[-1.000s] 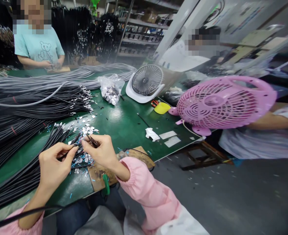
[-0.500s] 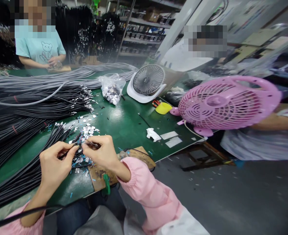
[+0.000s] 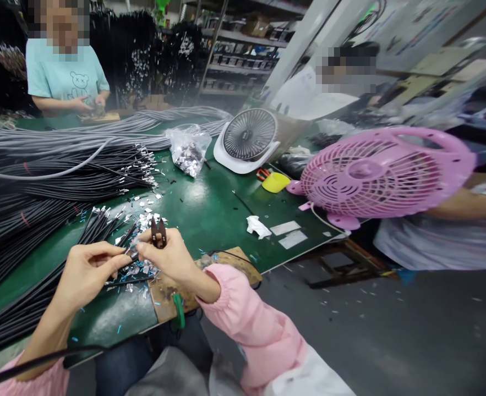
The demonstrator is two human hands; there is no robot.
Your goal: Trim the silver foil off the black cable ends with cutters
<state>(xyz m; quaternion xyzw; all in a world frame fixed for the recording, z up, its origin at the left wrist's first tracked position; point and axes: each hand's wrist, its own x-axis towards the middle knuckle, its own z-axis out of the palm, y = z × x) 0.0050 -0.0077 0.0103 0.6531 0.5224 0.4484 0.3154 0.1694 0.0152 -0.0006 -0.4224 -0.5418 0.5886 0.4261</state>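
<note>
My left hand (image 3: 88, 269) is closed in a pinch at the stripped end of a black cable, most of it hidden by the fingers. Just to its right, my right hand (image 3: 170, 258) holds small dark snips (image 3: 159, 234), their blades pointing up and slightly apart. The thumb and index finger of that hand pinch close to the same cable end; any bit between them is too small to make out. Foil scraps and blue wire bits (image 3: 146, 220) lie under and behind both hands. Beside my left hand runs a bundle of black cables (image 3: 32, 308) with stripped ends.
More black cables (image 3: 61, 181) and grey cables (image 3: 28, 144) cover the table's left. A clear bag (image 3: 189, 151), a white fan (image 3: 249, 137), a yellow piece (image 3: 276, 182) and a pink fan (image 3: 375, 173) stand farther off. A wooden board (image 3: 164, 300) lies at the front edge. Two people sit across.
The snips in my right hand have swung from lying inside the fingers to pointing upward. My left hand has shifted slightly left and down, its fingers straighter.
</note>
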